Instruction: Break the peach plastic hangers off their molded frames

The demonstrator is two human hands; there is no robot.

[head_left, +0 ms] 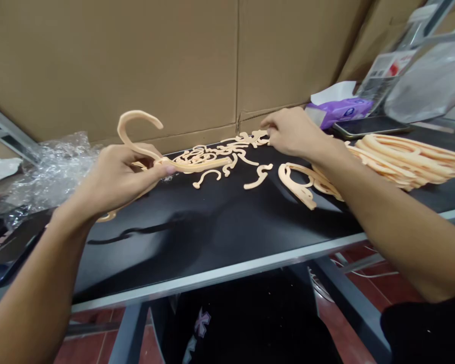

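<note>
My left hand (117, 177) is closed round a peach plastic hanger (138, 126), whose hook curls upward above my fingers and whose arm points right over the black table (197, 232). My right hand (291, 132) reaches to the back of the table, fingers pinched at a heap of small peach hook pieces (227, 151). Whether it grips a piece I cannot make out. A stack of hangers (402, 159) lies to the right, under my right forearm.
A cardboard wall (174, 60) stands right behind the table. Crumpled clear plastic (49, 172) lies at the left. A purple tissue pack (341, 108), a phone (371, 126) and a plastic bag (428, 86) sit at the back right. The table's metal front edge (231, 273) runs below.
</note>
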